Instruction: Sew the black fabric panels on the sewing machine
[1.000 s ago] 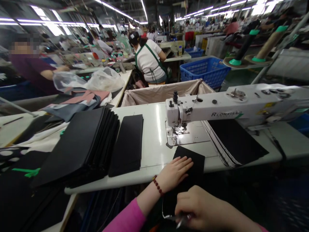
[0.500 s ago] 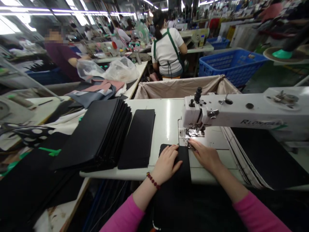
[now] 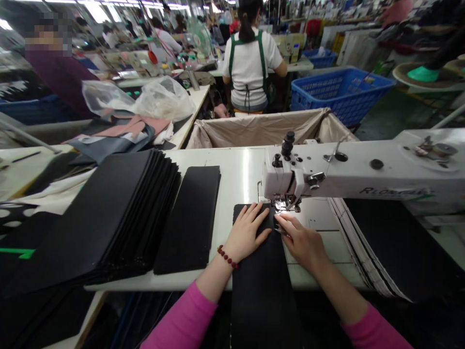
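A long black panel (image 3: 263,286) runs from the needle area of the white sewing machine (image 3: 348,167) down over the table's front edge. My left hand (image 3: 247,230) lies flat on its upper part, fingers spread. At the panel's right edge, just below the presser foot (image 3: 286,206), my right hand (image 3: 303,242) is closed around a small metal tool (image 3: 281,230), perhaps snips. Left of the panel lie a narrow black stack (image 3: 191,218) and a taller stack of black pieces (image 3: 109,208).
Black pieces with pale edges (image 3: 392,242) lie under the machine arm. Behind the table (image 3: 232,160) stand a beige cloth-lined bin (image 3: 254,128) and a blue basket (image 3: 341,94). A person in a white shirt (image 3: 249,68) sits beyond, facing away.
The black panel has moved forward, up beside the presser foot. My left hand has spread its fingers on it. My right hand has drawn back a little, and the metal tool now shows. The view has shifted.
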Tool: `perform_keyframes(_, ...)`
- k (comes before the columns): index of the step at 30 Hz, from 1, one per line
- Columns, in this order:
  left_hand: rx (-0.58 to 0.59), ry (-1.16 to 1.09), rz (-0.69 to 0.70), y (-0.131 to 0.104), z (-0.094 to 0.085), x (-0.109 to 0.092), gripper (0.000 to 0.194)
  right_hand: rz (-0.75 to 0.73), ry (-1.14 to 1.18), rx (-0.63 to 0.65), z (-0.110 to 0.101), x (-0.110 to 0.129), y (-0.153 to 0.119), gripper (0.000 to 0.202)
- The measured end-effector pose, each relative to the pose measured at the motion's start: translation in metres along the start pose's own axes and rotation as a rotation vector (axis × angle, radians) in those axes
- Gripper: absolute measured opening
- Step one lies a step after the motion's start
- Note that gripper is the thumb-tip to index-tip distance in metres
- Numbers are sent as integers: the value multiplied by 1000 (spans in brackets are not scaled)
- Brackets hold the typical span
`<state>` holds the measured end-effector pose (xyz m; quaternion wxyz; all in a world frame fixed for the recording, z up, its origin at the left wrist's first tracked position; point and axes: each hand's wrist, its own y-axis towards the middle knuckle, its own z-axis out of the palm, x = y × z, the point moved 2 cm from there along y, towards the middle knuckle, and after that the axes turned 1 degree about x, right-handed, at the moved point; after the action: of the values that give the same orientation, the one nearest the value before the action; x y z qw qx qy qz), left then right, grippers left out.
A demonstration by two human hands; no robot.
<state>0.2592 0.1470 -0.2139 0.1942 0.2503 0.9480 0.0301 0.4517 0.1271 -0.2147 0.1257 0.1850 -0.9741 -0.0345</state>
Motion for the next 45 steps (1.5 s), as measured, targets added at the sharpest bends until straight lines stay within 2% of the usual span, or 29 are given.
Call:
perform_keyframes(6, 37, -26, 19, -2, -5, 2, 56, -6, 1, 30, 0, -1, 0, 48)
perform_keyframes(31, 40, -36, 45, 1, -5, 5, 52, -2, -34, 49, 1, -1, -1, 47)
perform_keyframes(45, 8, -58, 79, -3, -4, 10, 38, 0, -42, 19, 4, -3, -1, 47)
